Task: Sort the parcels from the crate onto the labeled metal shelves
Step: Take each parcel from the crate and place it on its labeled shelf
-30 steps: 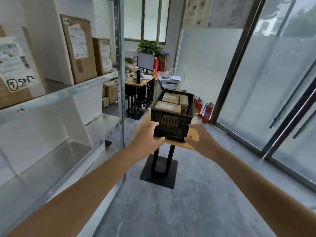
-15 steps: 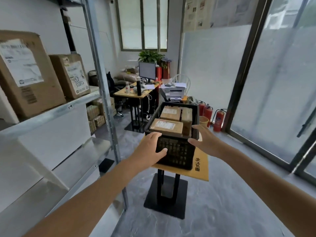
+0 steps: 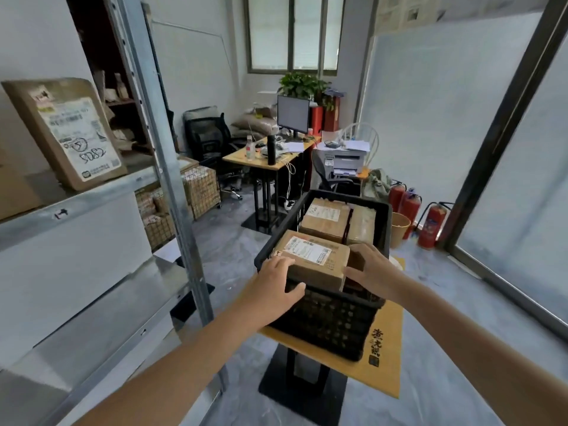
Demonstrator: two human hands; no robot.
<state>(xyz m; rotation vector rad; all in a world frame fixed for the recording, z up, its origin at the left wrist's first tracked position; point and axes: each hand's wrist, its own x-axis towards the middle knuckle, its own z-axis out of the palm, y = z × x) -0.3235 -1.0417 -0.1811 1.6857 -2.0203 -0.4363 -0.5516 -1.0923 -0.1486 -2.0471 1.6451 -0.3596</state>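
— Parcel (image 3: 310,265) where?
— Near end of crate (image 3: 325,321), label up, top above rim. Two more parcels (image 3: 325,219) behind.
— Crate?
— On small yellow worktop (image 3: 384,348), right of metal shelves (image 3: 92,198).
— Left hand (image 3: 270,284)?
— Gripping parcel's left end, fingers (image 3: 281,261) together on top, thumb on near face.
— Right hand (image 3: 372,272)?
— Cupped round right end, fingers (image 3: 364,252) curled over edge, thumb at near corner.
— Shelves?
— Labelled box (image 3: 67,133) leaning on upper level.

I saw a small office doubling as a stockroom: a desk (image 3: 242,158) bore a monitor (image 3: 293,114), a printer (image 3: 345,158) stood just right of the desk, and metal shelving (image 3: 92,206) with a labelled parcel (image 3: 70,133) stood well left of it.
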